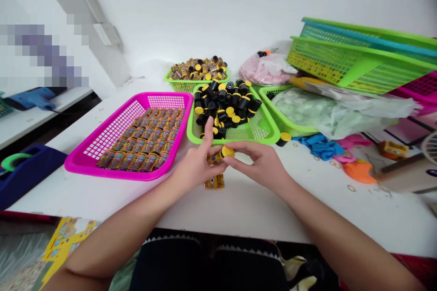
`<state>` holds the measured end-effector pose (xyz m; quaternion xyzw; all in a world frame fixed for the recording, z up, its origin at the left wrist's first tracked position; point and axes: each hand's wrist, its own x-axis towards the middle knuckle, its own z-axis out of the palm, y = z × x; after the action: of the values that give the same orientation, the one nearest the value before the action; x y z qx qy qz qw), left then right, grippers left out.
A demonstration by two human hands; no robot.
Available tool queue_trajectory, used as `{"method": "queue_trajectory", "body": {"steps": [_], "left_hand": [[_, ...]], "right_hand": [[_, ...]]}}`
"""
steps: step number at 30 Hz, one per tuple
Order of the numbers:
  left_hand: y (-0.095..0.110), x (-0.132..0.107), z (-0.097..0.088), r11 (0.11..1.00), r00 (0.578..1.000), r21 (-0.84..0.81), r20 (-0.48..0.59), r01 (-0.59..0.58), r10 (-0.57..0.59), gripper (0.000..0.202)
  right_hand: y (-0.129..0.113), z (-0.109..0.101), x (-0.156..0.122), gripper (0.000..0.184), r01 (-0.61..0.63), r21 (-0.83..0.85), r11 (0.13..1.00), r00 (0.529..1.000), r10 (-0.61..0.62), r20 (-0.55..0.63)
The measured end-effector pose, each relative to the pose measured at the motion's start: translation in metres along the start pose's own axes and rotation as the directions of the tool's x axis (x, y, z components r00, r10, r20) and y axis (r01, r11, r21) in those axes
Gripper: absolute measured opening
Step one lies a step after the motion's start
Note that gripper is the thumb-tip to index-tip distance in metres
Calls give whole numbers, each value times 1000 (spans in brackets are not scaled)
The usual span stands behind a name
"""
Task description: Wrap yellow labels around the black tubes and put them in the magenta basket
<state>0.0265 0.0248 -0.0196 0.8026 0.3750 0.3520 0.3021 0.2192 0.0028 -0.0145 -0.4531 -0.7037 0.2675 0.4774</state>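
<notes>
A small canister with a yellow cap (227, 151) and a printed yellow wrap (214, 159) is held between my two hands, above the table's front part. My left hand (196, 161) grips its wrapped end, thumb raised. My right hand (257, 162) pinches the yellow cap with thumb and fingertips. A flat printed yellow label piece (215, 183) lies on the table just below my hands. Right behind them stands a green basket (239, 135) of loose black canisters (235, 97) with yellow caps. To the left, a pink basket (77, 157) holds rows of wrapped canisters (139, 145).
A second green basket (191, 86) of wrapped canisters stands at the back. One canister (283, 139) sits right of the middle basket. Further right are a bag-filled basket (307, 113), stacked baskets (341, 61), balloon-like pieces (358, 171) and a beige device (406, 173). A blue tape dispenser (30, 173) is at left.
</notes>
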Motion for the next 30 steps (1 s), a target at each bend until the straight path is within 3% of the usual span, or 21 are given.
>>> {"method": "queue_trajectory", "body": {"steps": [2, 4, 6, 8, 10, 12, 18, 21, 25, 27, 30], "left_hand": [[-1, -2, 2, 999, 1000, 51, -9, -12, 12, 105], [-1, -2, 3, 1000, 999, 27, -39, 2, -1, 107], [0, -1, 3, 994, 995, -103, -82, 40, -49, 114], [1, 1, 1, 944, 991, -325, -94, 62, -98, 124], [3, 4, -2, 834, 995, -549, -41, 57, -96, 130], [4, 6, -4, 720, 998, -691, 33, 65, -59, 134], [5, 6, -5, 560, 989, -818, 146, 129, -14, 141], [7, 5, -1, 595, 993, -796, 111, 107, -29, 140], [11, 1, 3, 733, 996, -678, -18, 49, -84, 135], [13, 0, 2, 783, 994, -622, -63, 32, -90, 130], [11, 1, -3, 789, 999, -614, -20, 22, -44, 130]], "right_hand": [[3, 4, -1, 26, 14, -116, 993, 992, -29, -127], [3, 4, -2, 22, 147, -238, 960, 964, -193, -183], [2, 1, -1, 21, 347, -302, 888, 913, -394, -110], [1, 0, -1, 43, 492, -297, 819, 858, -513, 7], [0, 2, -1, 61, 563, -272, 781, 822, -563, 86], [0, 4, -2, 65, 583, -252, 772, 810, -578, 102], [-2, 1, -5, 60, 614, -218, 758, 788, -606, 111], [-2, -1, -4, 59, 666, -353, 657, 732, -667, 139], [1, 0, -2, 49, 715, -491, 499, 653, -726, 214], [3, 1, -1, 48, 720, -499, 482, 644, -732, 222], [4, 1, -1, 53, 727, -466, 504, 639, -745, 190]]}}
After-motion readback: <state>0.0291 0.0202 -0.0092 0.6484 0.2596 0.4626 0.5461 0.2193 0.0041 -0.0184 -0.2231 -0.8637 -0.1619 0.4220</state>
